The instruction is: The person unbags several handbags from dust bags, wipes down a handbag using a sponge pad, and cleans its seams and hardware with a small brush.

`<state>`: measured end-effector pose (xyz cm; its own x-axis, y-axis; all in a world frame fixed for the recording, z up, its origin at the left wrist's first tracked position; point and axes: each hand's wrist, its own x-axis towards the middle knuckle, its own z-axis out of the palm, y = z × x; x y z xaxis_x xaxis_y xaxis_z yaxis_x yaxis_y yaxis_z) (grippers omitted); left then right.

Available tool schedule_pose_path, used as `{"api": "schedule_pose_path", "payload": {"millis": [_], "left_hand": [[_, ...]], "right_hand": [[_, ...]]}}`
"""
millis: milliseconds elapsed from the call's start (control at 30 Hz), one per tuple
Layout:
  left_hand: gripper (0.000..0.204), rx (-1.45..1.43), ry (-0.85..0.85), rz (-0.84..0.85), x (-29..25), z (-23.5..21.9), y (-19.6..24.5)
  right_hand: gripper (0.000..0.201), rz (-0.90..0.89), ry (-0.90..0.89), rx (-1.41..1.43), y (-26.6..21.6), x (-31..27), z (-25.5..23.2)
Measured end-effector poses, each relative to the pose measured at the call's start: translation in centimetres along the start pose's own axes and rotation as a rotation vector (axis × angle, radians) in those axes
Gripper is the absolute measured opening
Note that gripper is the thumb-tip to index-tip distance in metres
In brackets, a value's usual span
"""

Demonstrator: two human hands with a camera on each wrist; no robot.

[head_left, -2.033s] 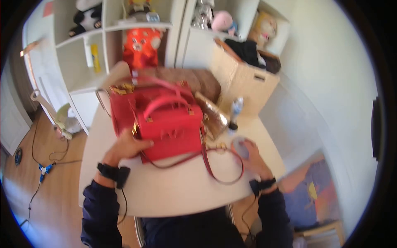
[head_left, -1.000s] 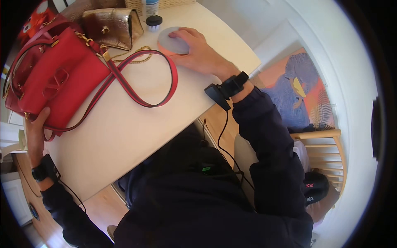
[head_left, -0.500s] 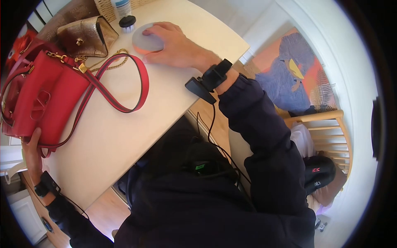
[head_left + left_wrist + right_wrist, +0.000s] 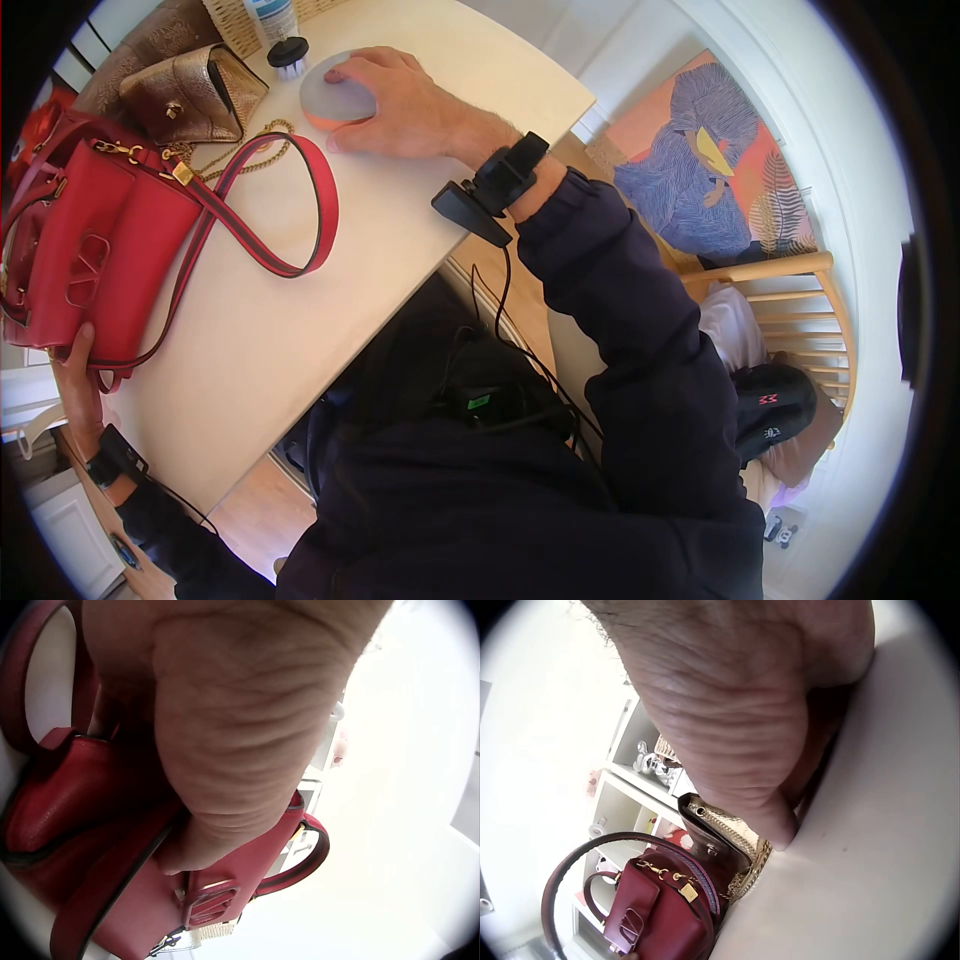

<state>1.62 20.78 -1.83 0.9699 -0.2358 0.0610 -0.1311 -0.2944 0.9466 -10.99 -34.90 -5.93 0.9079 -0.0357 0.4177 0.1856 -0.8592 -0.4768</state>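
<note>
A red handbag [image 4: 110,240] with a looped shoulder strap stands at the table's left side. The left hand [image 4: 78,385] grips its lower end; in the left wrist view the thumb of that hand [image 4: 232,727] lies on the bag's front [image 4: 135,915] and the other fingers are mostly hidden. Farther right, the right hand [image 4: 395,108] has its fingers curved round a grey, orange-edged round object [image 4: 335,92] on the tabletop. From the right wrist, the hand [image 4: 735,697] rests low at the table surface and hides that object.
A gold clutch [image 4: 190,95] with a chain lies behind the red bag. Beside it are a black-topped brush [image 4: 289,55], a bottle [image 4: 270,15] and a woven basket [image 4: 232,22]. A picture [image 4: 700,160] and a wooden chair [image 4: 770,268] stand right of the table [image 4: 330,310].
The head view has swung down and to the right, so the table's contents sit farther left. Both hands stay at the bag and the round object.
</note>
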Motion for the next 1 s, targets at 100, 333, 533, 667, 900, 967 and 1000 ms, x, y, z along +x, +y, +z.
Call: {"api": "schedule_pose_path", "payload": {"millis": [100, 333, 533, 667, 900, 967, 1000], "left_hand": [[0.066, 0.016, 0.029, 0.025, 0.1, -0.1, -0.4], [0.066, -0.008, 0.082, 0.094, -0.1, 0.8, 0.0], [0.072, -0.050, -0.035, -0.067, 0.0, -0.6, 0.3], [0.072, -0.037, -0.061, -0.122, 0.4, -1.6, -0.1], [0.074, -0.036, -0.008, -0.059, 0.2, -0.7, -0.1], [0.074, -0.040, -0.015, -0.060, 0.3, -1.0, -0.3], [0.075, -0.042, -0.023, -0.060, 0.3, -1.0, -0.3]], "right_hand": [[0.079, 0.006, -0.003, -0.007, -0.1, 0.0, 0.0], [0.079, 0.001, -0.002, -0.005, -0.2, 0.0, -0.3], [0.080, 0.007, -0.057, -0.044, -0.6, 0.0, -0.7], [0.080, 0.019, -0.029, -0.014, -0.4, 0.0, -0.3], [0.080, 0.031, -0.060, -0.029, -0.6, -0.1, -0.7], [0.080, 0.030, -0.059, -0.034, -0.6, -0.1, -0.7], [0.080, 0.030, -0.057, -0.039, -0.6, -0.1, -0.7]]}}
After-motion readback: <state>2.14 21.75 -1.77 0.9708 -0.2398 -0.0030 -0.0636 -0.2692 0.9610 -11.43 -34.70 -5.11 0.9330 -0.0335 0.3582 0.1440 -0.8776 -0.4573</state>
